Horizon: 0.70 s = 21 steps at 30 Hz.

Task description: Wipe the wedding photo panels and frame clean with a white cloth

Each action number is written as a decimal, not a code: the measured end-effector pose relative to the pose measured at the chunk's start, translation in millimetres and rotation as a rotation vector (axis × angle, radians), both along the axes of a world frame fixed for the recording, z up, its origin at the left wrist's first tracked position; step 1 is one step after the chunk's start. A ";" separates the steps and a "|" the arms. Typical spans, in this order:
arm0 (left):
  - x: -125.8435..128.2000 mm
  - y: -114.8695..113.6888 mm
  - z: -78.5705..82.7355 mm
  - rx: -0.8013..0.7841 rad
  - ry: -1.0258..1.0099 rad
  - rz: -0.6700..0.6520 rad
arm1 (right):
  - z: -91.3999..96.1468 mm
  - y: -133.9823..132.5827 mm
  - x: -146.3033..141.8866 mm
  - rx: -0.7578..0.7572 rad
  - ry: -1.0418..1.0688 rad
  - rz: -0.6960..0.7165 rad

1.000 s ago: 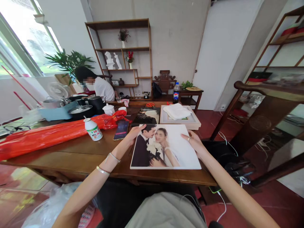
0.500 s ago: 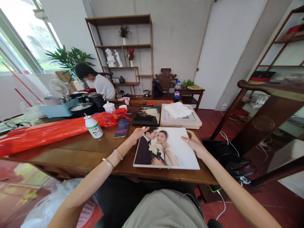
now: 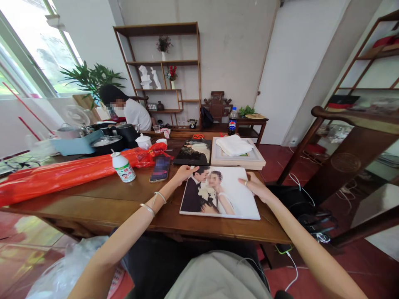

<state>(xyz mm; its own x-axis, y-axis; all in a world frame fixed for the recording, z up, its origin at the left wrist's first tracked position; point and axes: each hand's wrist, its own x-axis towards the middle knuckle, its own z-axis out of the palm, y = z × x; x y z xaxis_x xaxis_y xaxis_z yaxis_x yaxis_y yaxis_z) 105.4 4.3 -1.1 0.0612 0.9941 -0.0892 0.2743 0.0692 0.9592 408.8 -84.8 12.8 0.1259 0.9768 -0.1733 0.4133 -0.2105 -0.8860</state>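
A flat white-edged photo panel (image 3: 237, 195) with a wedding portrait lies between my hands, low over the front part of the wooden table (image 3: 124, 203). My left hand (image 3: 186, 173) grips its upper left corner, thumb on top and the other fingers hidden beneath. On the upper right edge my right hand (image 3: 256, 185), with a ring, holds it the same way. Just beyond the panel are a dark photo panel (image 3: 195, 152) and a pale frame (image 3: 261, 162) with a folded white cloth (image 3: 234, 145) on it.
Left on the table are a phone (image 3: 159, 169), a white bottle (image 3: 123, 167), a long red plastic-wrapped bundle (image 3: 71, 170), a lidded white cup (image 3: 144, 141) and black pots. A cola bottle (image 3: 232, 121) stands behind. Another person (image 3: 135, 112) sits far left. A wooden chair (image 3: 343, 162) is at right.
The photo panel has shifted slightly away from me, its near edge now higher in view and lying flatter over the table. Both hands have kept their hold.
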 end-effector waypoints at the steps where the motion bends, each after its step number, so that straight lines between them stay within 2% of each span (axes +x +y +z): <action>1: -0.7 1.5 -0.2 0.024 0.028 0.013 | 1.1 1.8 1.0 0.007 -0.044 0.004; 3: -2.6 3.1 -0.1 0.120 0.155 0.034 | 2.7 4.6 2.9 0.026 -0.136 0.002; 7: -2.8 2.6 3.7 0.412 0.582 0.025 | 5.4 7.9 6.6 -0.022 -0.339 0.026; 9: 0.4 1.5 6.8 0.490 0.714 0.021 | 7.8 9.1 7.5 -0.043 -0.448 0.061; 11: 4.5 0.4 9.4 0.518 0.808 0.036 | 10.9 9.7 7.1 -0.001 -0.592 0.077; 15: 9.7 -2.3 10.9 0.486 0.854 0.096 | 18.2 8.7 2.1 0.073 -0.811 0.106; 21: 11.0 -6.3 12.9 0.469 0.817 0.092 | 22.0 8.5 -4.8 0.090 -0.926 0.134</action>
